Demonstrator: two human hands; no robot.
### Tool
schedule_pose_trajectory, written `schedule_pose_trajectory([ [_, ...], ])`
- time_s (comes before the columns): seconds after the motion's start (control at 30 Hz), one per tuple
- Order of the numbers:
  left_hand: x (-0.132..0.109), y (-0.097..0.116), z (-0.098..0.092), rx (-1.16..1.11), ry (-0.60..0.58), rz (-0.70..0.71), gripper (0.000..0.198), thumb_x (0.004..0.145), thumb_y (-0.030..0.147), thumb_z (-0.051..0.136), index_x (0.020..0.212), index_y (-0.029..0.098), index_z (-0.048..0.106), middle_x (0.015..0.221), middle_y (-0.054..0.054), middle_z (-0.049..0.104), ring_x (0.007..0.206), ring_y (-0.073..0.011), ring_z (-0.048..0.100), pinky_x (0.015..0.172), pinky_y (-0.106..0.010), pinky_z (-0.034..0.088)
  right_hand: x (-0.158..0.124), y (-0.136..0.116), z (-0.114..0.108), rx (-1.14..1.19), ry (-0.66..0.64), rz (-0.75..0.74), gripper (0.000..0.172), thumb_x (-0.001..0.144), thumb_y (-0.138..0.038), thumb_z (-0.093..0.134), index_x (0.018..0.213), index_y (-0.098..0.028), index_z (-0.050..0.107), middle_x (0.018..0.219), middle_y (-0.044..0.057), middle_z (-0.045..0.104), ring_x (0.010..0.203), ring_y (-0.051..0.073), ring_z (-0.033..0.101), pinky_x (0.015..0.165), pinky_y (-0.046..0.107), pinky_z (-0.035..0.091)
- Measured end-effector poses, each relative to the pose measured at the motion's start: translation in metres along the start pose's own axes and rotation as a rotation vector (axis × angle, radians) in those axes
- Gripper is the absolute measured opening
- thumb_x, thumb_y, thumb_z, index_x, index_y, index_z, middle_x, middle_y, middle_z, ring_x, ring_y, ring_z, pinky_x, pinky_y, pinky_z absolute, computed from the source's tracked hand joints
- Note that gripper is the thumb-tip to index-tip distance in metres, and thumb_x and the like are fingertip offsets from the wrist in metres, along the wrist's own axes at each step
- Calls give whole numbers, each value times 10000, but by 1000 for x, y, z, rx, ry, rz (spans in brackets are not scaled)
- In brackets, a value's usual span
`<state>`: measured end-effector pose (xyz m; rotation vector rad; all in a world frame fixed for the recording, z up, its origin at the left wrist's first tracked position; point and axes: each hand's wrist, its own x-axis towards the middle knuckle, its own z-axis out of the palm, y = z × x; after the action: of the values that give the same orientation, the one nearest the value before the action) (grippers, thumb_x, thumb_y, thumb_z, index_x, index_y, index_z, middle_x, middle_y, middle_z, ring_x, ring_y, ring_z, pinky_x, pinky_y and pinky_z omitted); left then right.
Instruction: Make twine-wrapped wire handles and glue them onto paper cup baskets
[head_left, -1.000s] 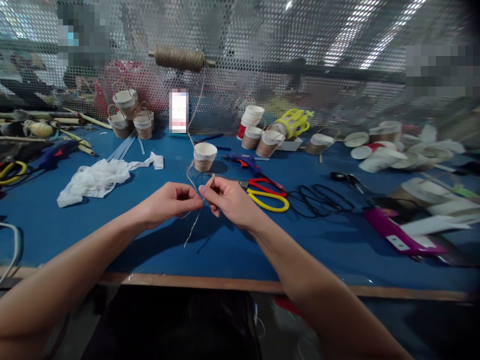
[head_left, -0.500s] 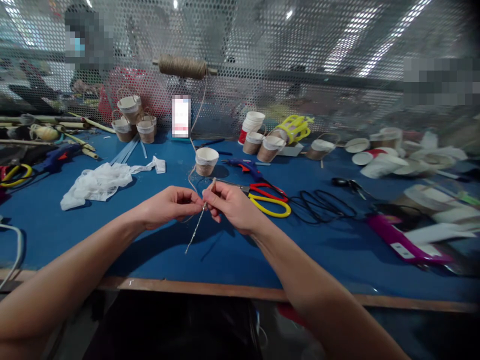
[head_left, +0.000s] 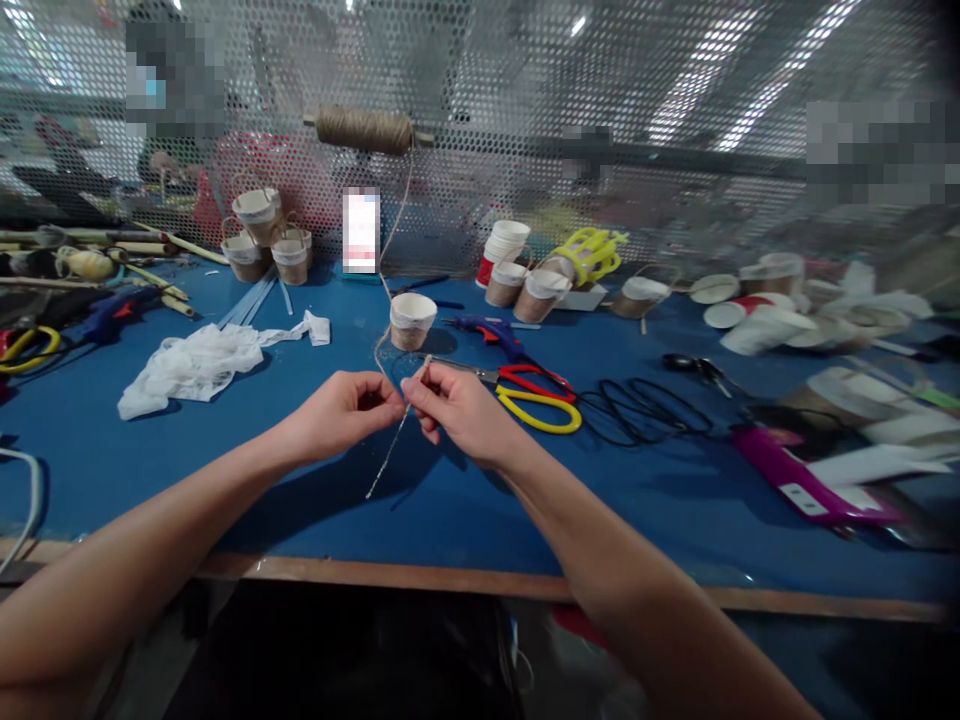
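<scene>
Twine point(head_left: 406, 200), strung down from a spool point(head_left: 365, 131) to the fingertips of both hands, just above the table. Behind, a wide perforated panel point(head_left: 495, 60); beneath, the blue table point(head_left: 315, 510). Close together over it, two hands: left hand point(head_left: 341, 415) with thumb and forefinger brought together in a tight pinch at the twine — right hand point(head_left: 465, 412) with fingers curled and thumb pressed onto a thin twisted strand point(head_left: 386, 455). Well to the left, crumpled white cloth point(head_left: 193, 368). Just beside the right hand, scissors point(head_left: 544, 412) with one red and one yellow loop. Near those, a blue glue gun point(head_left: 504, 338); beyond the fingertips, an upright cup point(head_left: 412, 325). Below the thumb — the strand's lower end, hanging free, slanted leftward.
</scene>
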<state>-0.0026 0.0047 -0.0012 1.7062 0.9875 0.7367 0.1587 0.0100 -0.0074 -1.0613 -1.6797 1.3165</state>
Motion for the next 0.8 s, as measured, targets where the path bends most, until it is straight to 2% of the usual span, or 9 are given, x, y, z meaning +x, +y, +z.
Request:
schedule_pose_trajectory([
  [0.13, -1, 1, 2, -62, 46, -33, 168, 746, 265, 534, 649, 136, 489, 561, 50, 415, 499, -59, 307, 471, -216, 220, -1, 0, 2, 38, 23, 2, 228, 798, -352, 516, 676, -172, 447, 477, -73, 426, 374, 44, 406, 365, 182, 347],
  [0.3, -2, 5, -1, -322, -61, -168, 185, 712, 272, 595, 651, 130, 492, 558, 57, 410, 459, -37, 293, 432, -205, 182, -3, -1, 3, 39, 46, -25, 237, 801, -370, 511, 684, -174, 447, 494, -69, 427, 388, 47, 409, 373, 186, 357],
  [0.57, -2, 4, 5, -438, -30, -205, 190, 686, 257, 623, 637, 120, 502, 530, 64, 408, 419, -19, 277, 412, -206, 149, -4, -4, 5, -27, 66, -59, 226, 800, -362, 505, 698, -167, 453, 486, -73, 432, 373, 43, 414, 372, 178, 360],
  [0.8, -1, 5, 9, -525, -29, -205, 176, 705, 248, 606, 662, 114, 500, 580, 31, 512, 394, -1, 293, 405, -196, 156, -4, -3, 5, -17, 76, -70, 230, 799, -368, 505, 700, -167, 454, 515, -55, 477, 391, 50, 432, 372, 181, 365],
])
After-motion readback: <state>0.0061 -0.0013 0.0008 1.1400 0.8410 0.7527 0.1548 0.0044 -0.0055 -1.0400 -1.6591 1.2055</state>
